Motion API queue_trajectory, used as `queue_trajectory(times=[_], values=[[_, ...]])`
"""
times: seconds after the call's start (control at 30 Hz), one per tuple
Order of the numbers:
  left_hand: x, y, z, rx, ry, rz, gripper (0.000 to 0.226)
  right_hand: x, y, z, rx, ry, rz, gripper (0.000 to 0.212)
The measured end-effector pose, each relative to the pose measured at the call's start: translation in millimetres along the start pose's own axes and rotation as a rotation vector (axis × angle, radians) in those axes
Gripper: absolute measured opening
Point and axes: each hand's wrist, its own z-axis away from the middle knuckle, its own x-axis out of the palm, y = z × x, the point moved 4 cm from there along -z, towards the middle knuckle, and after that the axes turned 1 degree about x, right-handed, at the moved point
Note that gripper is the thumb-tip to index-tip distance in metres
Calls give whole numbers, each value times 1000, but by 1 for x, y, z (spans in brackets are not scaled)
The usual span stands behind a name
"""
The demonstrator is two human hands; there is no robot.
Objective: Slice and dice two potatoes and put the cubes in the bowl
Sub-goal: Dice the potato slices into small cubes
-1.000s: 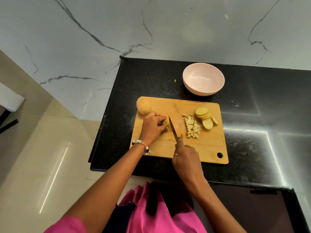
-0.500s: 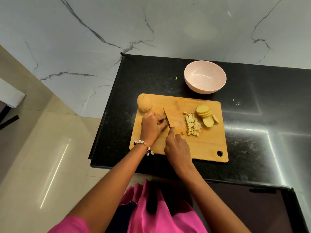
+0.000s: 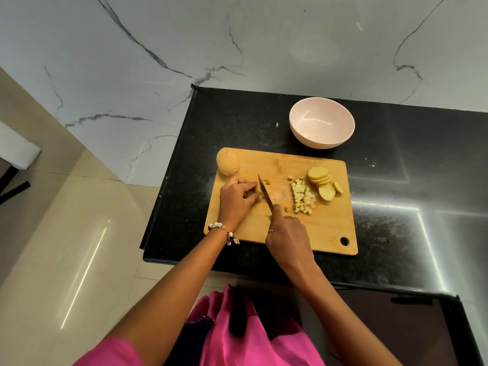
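While the head camera looked down on the black bench [image 3: 396, 207], the left hand [image 3: 236, 199] curled its fingers over potato strips [image 3: 257, 190] on the cutting board [image 3: 317, 233], and the right hand [image 3: 286, 233] gripped the knife [image 3: 265, 192], forefinger along its spine. Blade and fingertips seemed almost to touch, though the gap was too small to judge. Diced cubes [image 3: 303, 198] lay heaped beside a fan of slices [image 3: 323, 180]; a whole potato [image 3: 228, 162] sat at the board's far left corner. The bowl [image 3: 321, 126] beyond held no cubes. Any slip of the strips could bring the edge onto a knuckle, and the round potato might roll off.
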Motion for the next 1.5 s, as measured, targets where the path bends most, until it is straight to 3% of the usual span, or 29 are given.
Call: queue_trajectory(times=[0.43, 0.57, 0.67, 0.87, 1.5], values=[[1, -5, -1, 19, 73, 44, 27, 9, -18, -13, 0, -18, 67, 55], [0, -4, 1, 23, 90, 61, 28, 13, -10, 20, -13, -13, 215, 62], [0, -4, 1, 17, 74, 64, 28, 8, -1, 33, 4, -128, 46, 58], [-1, -9, 1, -4, 54, 58, 31, 0, 1, 6, 6, -26, -49, 50], [1, -10, 0, -11, 132, 55, 23, 15, -17, 9, -44, -58, 113, 55]])
